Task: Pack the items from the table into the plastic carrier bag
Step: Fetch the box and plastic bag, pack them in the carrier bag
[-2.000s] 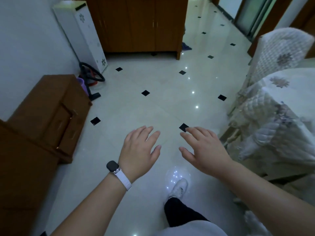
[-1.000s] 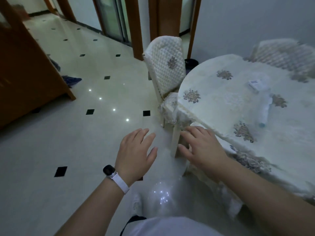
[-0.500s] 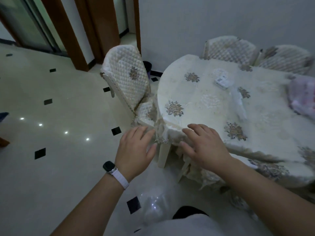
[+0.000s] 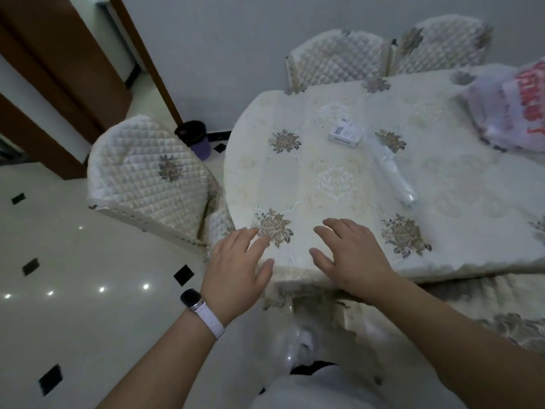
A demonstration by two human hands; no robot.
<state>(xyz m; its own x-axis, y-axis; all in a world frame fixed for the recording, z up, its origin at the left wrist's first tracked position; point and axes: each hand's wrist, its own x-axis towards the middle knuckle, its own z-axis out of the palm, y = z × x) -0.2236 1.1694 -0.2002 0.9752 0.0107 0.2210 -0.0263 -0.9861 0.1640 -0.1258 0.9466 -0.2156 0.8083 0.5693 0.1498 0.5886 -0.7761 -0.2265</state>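
A small white box [image 4: 345,134] lies on the table [image 4: 324,178], which is covered with a cream flowered cloth. Just right of the box lies a white tube-shaped roll [image 4: 392,169]. A white plastic carrier bag with red lettering [image 4: 513,109] sits crumpled at the table's far right. My left hand [image 4: 236,270] hovers at the table's near-left edge, fingers spread, holding nothing. Over the near edge, my right hand [image 4: 351,255] is held out the same way, palm down and empty. Both hands are well short of the box and the roll.
A quilted chair [image 4: 147,178] stands at the table's left end, and two more chairs [image 4: 383,54] line the far side by the wall. A purple bin [image 4: 197,140] sits on the tiled floor near the wall. Wooden door frames stand at the upper left.
My view has swung from the floor and cabinets round to the table, and I have come closer. Both hands stay open and now reach over the table's near edge.
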